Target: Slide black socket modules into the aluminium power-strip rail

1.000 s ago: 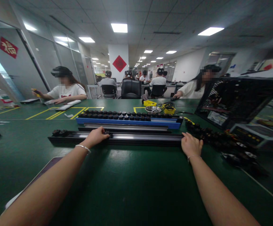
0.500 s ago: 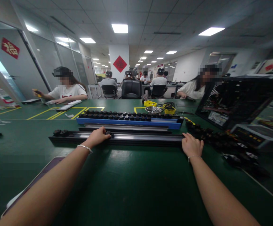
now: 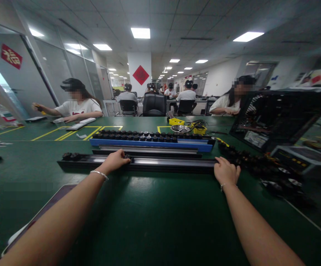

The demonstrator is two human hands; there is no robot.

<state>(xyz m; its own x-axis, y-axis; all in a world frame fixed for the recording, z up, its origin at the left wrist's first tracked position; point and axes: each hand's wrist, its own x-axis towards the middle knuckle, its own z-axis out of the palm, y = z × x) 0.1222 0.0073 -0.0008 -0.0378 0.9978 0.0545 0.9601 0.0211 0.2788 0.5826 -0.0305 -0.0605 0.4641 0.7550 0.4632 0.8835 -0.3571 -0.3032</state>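
A long black rail with a silvery channel lies crosswise on the green table in front of me. My left hand is closed at the rail's middle-left, its fingers on a small black module that sits in the channel and is partly hidden. At the rail's right end my right hand is closed around the end, thumb and fingers bent over it. A pair of black modules sits at the left end. Just behind lies another black rail, with a blue rail beyond it carrying many black modules.
Piled black modules lie on the right, near a grey metal box and an open computer case. Behind the rails are a metal dish and yellow trays. A tablet-like slab lies under my left forearm. Co-workers sit across the table.
Both my hands stay almost where they were on the rail. Across the table, the left co-worker's raised hand has shifted left, and the right co-worker's hands have moved slightly right.
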